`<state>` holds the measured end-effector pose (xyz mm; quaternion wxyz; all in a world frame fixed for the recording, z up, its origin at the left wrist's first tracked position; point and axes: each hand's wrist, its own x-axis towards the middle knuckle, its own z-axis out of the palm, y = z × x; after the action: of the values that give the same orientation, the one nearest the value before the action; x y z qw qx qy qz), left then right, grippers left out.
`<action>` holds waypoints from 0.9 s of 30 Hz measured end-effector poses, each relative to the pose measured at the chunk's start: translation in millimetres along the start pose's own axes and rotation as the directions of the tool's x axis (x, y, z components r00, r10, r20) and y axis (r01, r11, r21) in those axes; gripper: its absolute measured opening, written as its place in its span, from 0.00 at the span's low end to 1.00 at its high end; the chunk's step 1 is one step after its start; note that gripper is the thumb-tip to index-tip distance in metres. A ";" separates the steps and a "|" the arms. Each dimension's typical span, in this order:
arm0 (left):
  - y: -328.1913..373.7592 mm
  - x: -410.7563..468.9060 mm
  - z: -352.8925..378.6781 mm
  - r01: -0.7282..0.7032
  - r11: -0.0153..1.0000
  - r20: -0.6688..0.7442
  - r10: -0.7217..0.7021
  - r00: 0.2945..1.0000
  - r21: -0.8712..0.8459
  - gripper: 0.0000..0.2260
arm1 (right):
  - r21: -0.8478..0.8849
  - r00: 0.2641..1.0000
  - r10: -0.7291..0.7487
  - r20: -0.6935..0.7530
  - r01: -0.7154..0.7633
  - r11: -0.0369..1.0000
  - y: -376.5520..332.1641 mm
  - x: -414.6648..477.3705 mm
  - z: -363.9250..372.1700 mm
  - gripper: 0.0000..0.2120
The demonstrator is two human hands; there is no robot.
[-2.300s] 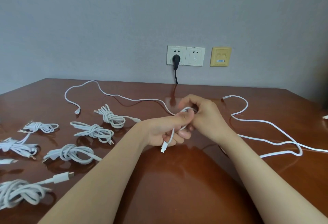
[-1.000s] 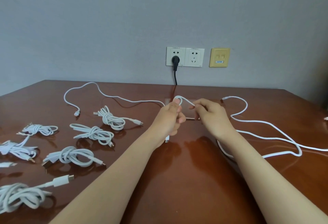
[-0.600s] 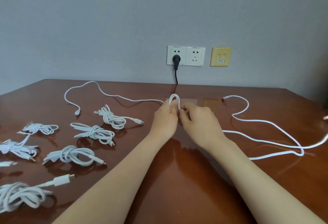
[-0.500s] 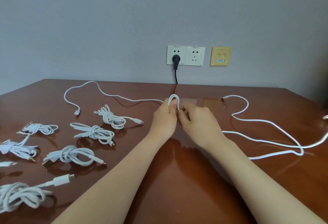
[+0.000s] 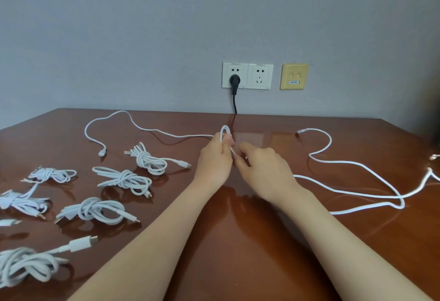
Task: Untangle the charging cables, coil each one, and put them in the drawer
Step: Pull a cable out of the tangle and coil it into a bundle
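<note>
We log the left hand (image 5: 214,162) raised just over the bench (image 5: 238,241), its fingers (image 5: 228,137) pinching a white cable (image 5: 225,126) so that a small loop of it stands upright above them. The right hand (image 5: 266,172) sits just to the right, its fingertips curled onto the same strand directly below the left thumb in what looks like a pinch. Left of the left fingers, white cable trails away across the bench to a small plug end. Right of the right fingers, more loose white line (image 5: 402,201) snakes off; we cannot tell whether it is all one cable. Well left of both hands we count six coiled cables (image 5: 148,161), knotted and lying apart. Beyond the fingers, on the wall: two sockets (image 5: 247,76), one holding a black plug (image 5: 234,80).
</note>
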<state>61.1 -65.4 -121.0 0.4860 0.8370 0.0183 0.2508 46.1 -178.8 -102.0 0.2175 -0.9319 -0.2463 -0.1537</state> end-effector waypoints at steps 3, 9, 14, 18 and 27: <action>-0.1 2.6 0.8 0.030 0.999 -0.017 -0.030 0.999 -0.017 0.12 | -0.006 0.999 -0.015 0.040 0.016 1.000 -1.9 -1.1 0.6 0.08; -1.2 9.1 -2.7 0.198 0.933 0.040 -0.195 0.980 -0.300 0.15 | 0.006 0.995 -0.008 0.104 0.007 1.000 2.2 0.5 3.7 0.13; 8.7 8.3 -8.8 0.434 0.558 0.317 -0.298 0.900 -0.708 0.16 | 0.042 0.979 0.000 0.202 -0.009 0.999 3.3 -1.2 6.1 0.08; 8.5 11.1 -11.8 0.430 0.357 0.292 -0.379 0.878 -0.829 0.17 | 0.071 0.975 0.015 0.223 -0.032 0.997 3.5 -0.5 1.4 0.09; 5.1 17.7 -25.4 0.440 0.377 0.258 -0.444 0.858 -0.815 0.16 | -0.052 0.991 0.078 0.107 -0.073 0.996 4.9 0.5 -11.7 0.13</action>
<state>64.4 -42.8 -99.5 0.8805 0.4507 0.1163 0.0895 47.0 -188.1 -93.3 0.1872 -0.9524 -0.2187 -0.1003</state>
